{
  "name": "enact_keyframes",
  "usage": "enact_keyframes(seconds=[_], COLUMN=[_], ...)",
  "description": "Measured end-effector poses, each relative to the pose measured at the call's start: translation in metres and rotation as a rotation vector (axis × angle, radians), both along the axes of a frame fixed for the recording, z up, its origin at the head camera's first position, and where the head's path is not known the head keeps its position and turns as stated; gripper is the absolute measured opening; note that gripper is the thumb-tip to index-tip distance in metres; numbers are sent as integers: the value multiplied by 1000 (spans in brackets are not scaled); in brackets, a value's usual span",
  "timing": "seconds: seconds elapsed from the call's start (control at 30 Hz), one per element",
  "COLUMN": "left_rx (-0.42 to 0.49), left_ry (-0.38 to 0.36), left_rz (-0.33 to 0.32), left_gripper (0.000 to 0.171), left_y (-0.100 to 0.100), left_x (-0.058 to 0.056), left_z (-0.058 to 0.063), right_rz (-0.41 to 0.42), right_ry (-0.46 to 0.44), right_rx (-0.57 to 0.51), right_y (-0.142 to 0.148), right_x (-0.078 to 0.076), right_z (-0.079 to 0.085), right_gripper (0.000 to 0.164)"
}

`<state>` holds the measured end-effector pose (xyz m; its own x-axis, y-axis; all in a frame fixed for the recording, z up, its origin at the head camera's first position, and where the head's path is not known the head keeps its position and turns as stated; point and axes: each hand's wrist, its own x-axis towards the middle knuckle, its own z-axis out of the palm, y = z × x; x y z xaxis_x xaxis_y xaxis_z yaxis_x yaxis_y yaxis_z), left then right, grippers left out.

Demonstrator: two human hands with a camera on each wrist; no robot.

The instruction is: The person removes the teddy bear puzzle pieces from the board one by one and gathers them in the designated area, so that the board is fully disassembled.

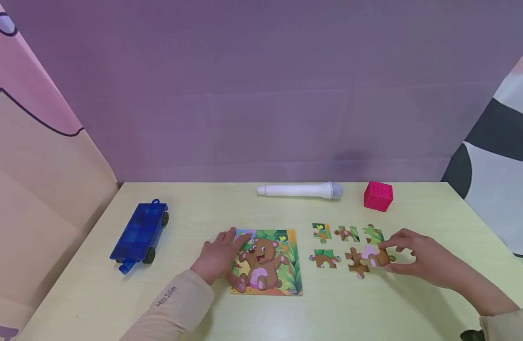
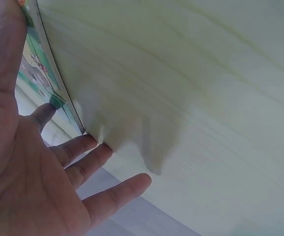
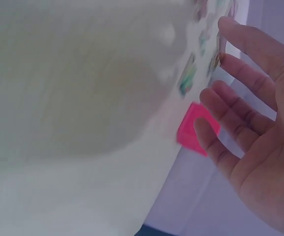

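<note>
A square puzzle board [image 1: 291,265] with a smiling bear picture lies on the table in the head view. My left hand [image 1: 218,255] rests at its left edge, fingers fairly straight and spread; the left wrist view shows the fingertips [image 2: 85,140] beside the board's edge. To the right, my right hand [image 1: 425,260] pinches a brown and pink puzzle piece [image 1: 379,258] between thumb and fingers. This piece adjoins a brown puzzle piece [image 1: 357,270] at its left. Several other loose pieces lie nearby, among them a green one [image 1: 373,234] just above and a bear-head piece [image 1: 325,258].
At the back of the table [image 1: 193,208] lies a white toy microphone [image 1: 295,190], with a pink cube [image 1: 378,196] to its right. A blue toy wagon [image 1: 139,232] stands at the left. Behind the table hangs a purple backdrop [image 1: 265,94].
</note>
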<state>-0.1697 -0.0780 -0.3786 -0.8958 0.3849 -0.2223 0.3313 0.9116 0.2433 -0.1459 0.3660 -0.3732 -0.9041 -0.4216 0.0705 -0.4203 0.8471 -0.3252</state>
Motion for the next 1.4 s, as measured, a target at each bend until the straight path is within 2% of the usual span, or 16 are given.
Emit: enact_keyframes(seconds=[0.2,0.43,0.5,0.67,0.9,1.2,1.4], left_rx=[13,16,12,2,52,46,-26], left_ry=[3,0,-3,-3,-31,-56,-38], left_rz=[4,11,15,21,59,100,133], left_gripper=[117,117,117,119,119,122,122], left_y=[-1,-1,0,0,-1,0,3], left_x=[1,1,1,2,3,3,2], left_z=[1,0,0,1,3,2,2], right_rz=[-19,1,-10,-49,-68,-48,20], right_ry=[-20,-26,-53,-107,-121,-92,-83], right_rx=[27,24,25,29,49,32,0], right_y=[15,23,24,26,24,5,-22], right_x=[-1,-3,-4,-6,-8,-10,-14], right_z=[-7,-15,-16,-18,-15,-4,2], right_gripper=[40,41,42,46,45,36,37])
